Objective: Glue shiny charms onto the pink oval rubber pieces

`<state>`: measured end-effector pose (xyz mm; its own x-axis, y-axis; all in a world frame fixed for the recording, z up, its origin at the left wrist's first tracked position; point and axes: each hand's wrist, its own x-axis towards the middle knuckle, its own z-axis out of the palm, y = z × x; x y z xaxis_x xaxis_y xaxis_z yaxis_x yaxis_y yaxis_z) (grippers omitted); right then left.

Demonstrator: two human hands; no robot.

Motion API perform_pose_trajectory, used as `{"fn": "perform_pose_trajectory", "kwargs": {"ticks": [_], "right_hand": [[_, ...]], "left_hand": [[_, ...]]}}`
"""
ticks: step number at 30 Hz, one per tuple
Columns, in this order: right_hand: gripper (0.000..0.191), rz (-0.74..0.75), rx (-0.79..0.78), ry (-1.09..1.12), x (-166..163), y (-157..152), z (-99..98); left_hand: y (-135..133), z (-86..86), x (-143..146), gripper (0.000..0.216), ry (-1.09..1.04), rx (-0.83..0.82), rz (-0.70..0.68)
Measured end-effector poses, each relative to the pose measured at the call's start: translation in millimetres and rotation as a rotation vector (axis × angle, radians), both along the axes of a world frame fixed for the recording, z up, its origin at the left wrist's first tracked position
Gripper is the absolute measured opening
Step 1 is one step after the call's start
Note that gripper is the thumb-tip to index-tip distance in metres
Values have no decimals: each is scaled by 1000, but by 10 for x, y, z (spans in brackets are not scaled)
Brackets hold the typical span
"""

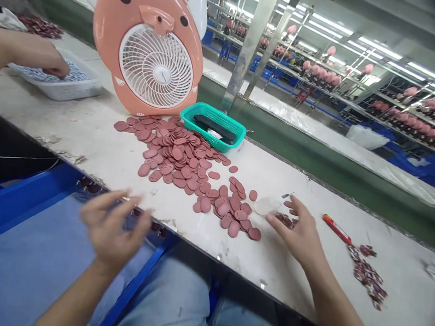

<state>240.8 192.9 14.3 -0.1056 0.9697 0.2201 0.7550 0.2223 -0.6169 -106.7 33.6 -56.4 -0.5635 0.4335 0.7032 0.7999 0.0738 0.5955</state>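
Observation:
My left hand (116, 228) is held above the table's front edge, fingers spread, slightly blurred, nothing in it. Over the table, my right hand (304, 232) has its thumb and fingers apart. Close to its fingertips are a translucent whitish round piece (267, 205) and a small metal-looking sliver (287, 194); whether the hand touches them I cannot tell. Small dark reddish bits (284, 220) lie partly hidden behind that hand. To its left, a small group of flat oval reddish-brown pieces (234, 228) spreads out from a larger pile (178, 152) of the same pieces.
A pig-shaped fan (160, 73) stands behind the pile, beside a green basket (237, 143) with dark items. A red-and-yellow tube (336, 228) and small dark-and-white pieces (370, 278) lie right. At left, another person's hand (48, 57) reaches into a white tub (76, 90).

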Motion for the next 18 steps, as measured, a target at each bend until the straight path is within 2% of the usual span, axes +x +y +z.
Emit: {"fn": "perform_pose_trajectory", "kwargs": {"ticks": [2, 3, 5, 7, 10, 15, 18], "right_hand": [[62, 55, -28, -14, -101, 113, -24], [53, 73, -39, -9, -152, 147, -29], [48, 101, -56, 22, -228, 171, -14], [47, 126, -74, 86, -251, 140, 34], [46, 151, -98, 242, -206, 1, 116], [43, 186, -139, 605, -226, -417, 127], [41, 269, -248, 773, -407, -717, 113]], "left_hand": [[88, 195, 388, 31, 86, -114, -220], [153, 289, 523, 33, 133, -226, -322], [292, 442, 674, 23, 157, -346, -435], [400, 527, 707, 13, 142, -378, -459], [449, 560, 671, 15, 101, -333, -418], [278, 678, 723, 20, -91, -207, -325], [106, 833, 883, 23, -444, -212, -484]]}}
